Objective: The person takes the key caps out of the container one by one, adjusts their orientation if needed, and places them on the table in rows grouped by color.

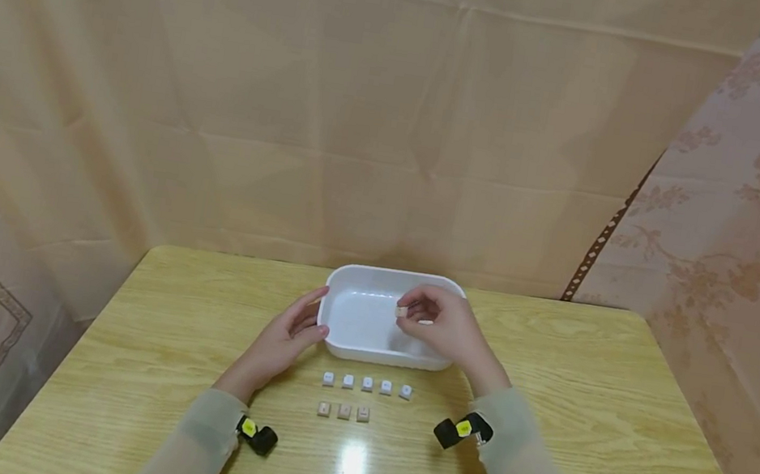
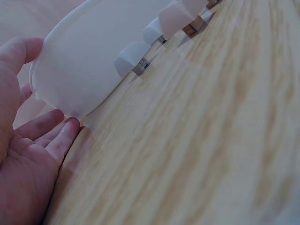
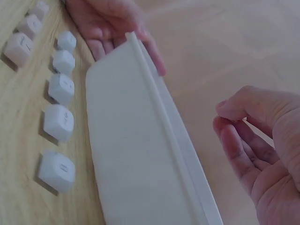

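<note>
A small beige keycap (image 1: 401,311) is pinched between the thumb and fingertips of my right hand (image 1: 441,324), over the inside of a white rectangular basin (image 1: 384,357). In the right wrist view the right hand (image 3: 262,145) appears beyond the basin's rim, its fingers hiding the keycap. My left hand (image 1: 283,341) holds the basin's left end, thumb at the near corner and a finger reaching up the side. The left wrist view shows the left fingertips (image 2: 70,129) low against the basin's outer wall (image 2: 79,70).
Just in front of the basin, several white keycaps (image 1: 368,383) form a row. Nearer to me lies a second row of three beige keycaps (image 1: 344,412). The wooden table (image 1: 190,323) ends at a hanging beige curtain (image 1: 379,147).
</note>
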`<state>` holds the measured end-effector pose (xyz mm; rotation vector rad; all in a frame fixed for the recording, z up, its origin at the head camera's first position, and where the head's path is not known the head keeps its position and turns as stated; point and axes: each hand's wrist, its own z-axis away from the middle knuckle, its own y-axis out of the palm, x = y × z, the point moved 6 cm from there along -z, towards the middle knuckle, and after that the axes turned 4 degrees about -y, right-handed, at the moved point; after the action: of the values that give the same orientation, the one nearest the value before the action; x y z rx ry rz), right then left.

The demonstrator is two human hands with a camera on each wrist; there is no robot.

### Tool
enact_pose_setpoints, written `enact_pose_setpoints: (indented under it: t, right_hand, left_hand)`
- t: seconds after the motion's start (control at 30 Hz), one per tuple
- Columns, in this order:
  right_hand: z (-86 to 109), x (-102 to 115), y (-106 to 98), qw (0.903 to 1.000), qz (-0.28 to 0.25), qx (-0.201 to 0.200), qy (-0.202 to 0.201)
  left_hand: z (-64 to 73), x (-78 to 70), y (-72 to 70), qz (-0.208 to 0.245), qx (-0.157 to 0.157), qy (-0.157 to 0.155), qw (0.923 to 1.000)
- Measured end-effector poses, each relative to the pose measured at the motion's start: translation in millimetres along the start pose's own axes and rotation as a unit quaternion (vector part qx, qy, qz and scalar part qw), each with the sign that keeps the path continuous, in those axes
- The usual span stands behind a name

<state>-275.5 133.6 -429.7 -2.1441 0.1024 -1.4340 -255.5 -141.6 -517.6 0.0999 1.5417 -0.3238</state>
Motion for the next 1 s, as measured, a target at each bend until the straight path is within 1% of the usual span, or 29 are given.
enact_pose_setpoints:
  t: [0.17, 0.27, 0.43, 0.77, 1.0]
  right_hand:
    - [12.5, -0.8, 2.2, 0.9993, -0.030, -0.008, 0.022]
    - [18.6, -1.0, 4.1, 0.9984, -0.048, -0.013, 0.026]
    - [27.9, 0.0, 6.3, 0.9984, -0.046, -0.021, 0.025]
    - [45.4, 4.5, 12.1, 0.9978, -0.055, -0.026, -0.025]
    - [55.6, 11.8, 16.5, 0.9968, -0.066, -0.020, -0.041]
  left_hand:
    - [-0.2, 0.7, -0.4, 0.001, 0.000, 0.001, 1.0000]
    - [-0.8, 1.3, -0.6, 0.005, 0.001, 0.002, 1.0000]
    - [-1.5, 1.9, -1.1, 0.003, 0.000, 0.005, 1.0000]
    - [-2.6, 3.4, -1.2, 0.005, 0.004, 0.007, 1.0000]
    - [-2.5, 4.1, -1.3, 0.007, 0.003, 0.003, 1.0000]
